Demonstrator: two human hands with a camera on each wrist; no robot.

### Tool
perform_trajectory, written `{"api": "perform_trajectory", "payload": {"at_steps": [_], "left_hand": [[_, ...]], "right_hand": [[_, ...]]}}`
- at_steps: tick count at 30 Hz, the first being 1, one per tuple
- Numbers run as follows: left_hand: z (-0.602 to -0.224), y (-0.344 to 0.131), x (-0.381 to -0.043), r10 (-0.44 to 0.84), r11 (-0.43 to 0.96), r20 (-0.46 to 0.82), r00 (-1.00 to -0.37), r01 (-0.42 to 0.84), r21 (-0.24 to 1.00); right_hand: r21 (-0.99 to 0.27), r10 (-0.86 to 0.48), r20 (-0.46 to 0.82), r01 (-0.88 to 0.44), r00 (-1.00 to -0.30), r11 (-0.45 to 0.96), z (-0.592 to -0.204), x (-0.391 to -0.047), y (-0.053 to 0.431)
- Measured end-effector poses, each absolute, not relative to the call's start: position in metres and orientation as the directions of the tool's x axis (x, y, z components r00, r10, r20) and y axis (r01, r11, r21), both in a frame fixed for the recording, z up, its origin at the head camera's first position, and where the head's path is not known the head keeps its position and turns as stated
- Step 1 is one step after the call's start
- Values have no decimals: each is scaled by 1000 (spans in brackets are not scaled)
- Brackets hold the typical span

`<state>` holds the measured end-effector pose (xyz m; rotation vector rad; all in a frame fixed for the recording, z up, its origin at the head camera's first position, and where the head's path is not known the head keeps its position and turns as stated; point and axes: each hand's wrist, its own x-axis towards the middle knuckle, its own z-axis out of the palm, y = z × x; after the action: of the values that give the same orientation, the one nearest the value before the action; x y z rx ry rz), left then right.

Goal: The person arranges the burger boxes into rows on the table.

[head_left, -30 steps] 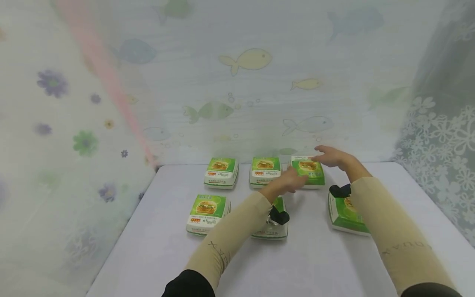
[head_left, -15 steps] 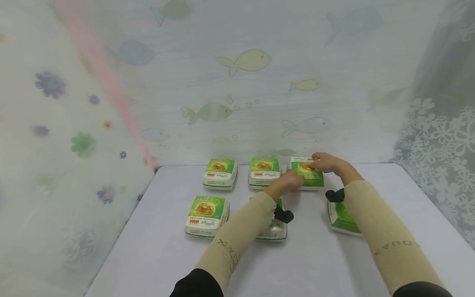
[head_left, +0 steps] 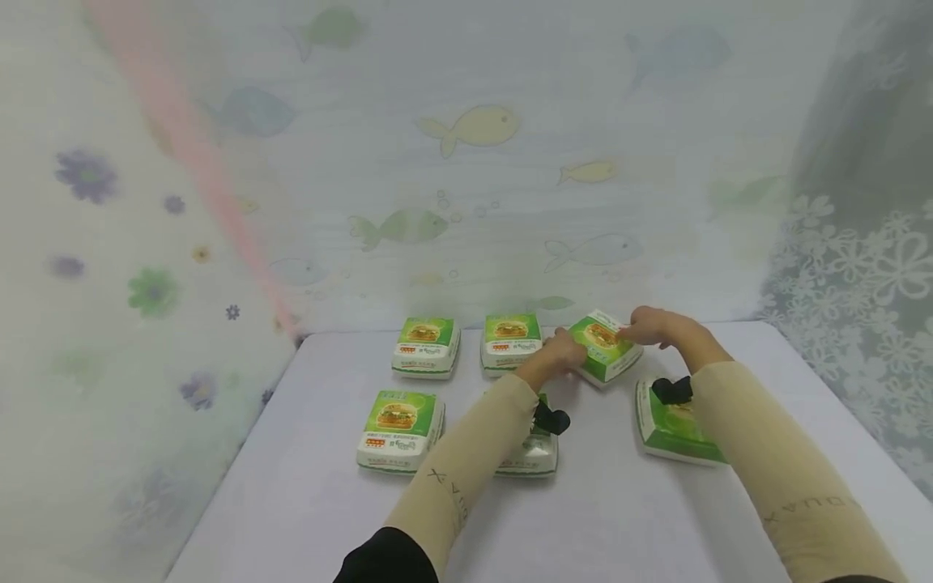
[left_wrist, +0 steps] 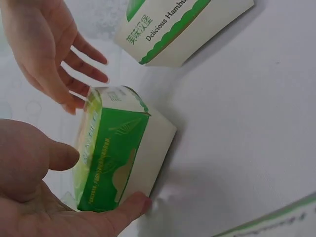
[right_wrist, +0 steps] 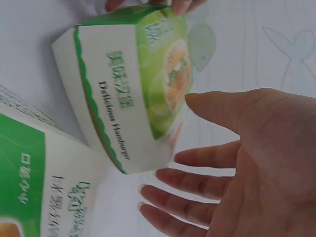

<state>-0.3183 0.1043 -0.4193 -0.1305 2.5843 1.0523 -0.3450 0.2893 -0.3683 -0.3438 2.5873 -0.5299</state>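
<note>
In the head view, a green-and-white hamburger box [head_left: 594, 344] at the back right of the table stands turned at an angle. My left hand [head_left: 564, 353] holds its left corner. In the left wrist view, the left thumb [left_wrist: 64, 156] lies by its printed top and a finger [left_wrist: 133, 202] against its lower side. My right hand [head_left: 659, 325] is at the box's far right end. The right wrist view shows the right thumb [right_wrist: 197, 98] at the top's edge. The other right fingers [right_wrist: 202, 185] extend loosely past the end; firm contact cannot be made out.
Two similar boxes, one on the left [head_left: 426, 346] and one in the middle [head_left: 509, 344], share the back row. In front sit a left box [head_left: 399, 429], a middle box [head_left: 530, 461] partly behind my left sleeve, and a right box [head_left: 674, 429] partly under my right arm. A patterned curtain [head_left: 466, 202] hangs behind.
Both hands have come down to the back right box. It has turned clockwise, its white strip swinging from the far side to the right. The other boxes look unmoved.
</note>
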Motion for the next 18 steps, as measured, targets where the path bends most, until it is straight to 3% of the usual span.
{"api": "perform_trajectory", "payload": {"at_steps": [8, 18], "left_hand": [[-412, 97, -300, 240, 636, -372, -897, -144, 758], [-408, 103, -300, 221, 662, -334, -916, -111, 741]], "right_hand": [[-450, -326, -399, -127, -857, 884, -370, -350, 292], [-435, -353, -418, -157, -837, 887, -373, -347, 288]]}}
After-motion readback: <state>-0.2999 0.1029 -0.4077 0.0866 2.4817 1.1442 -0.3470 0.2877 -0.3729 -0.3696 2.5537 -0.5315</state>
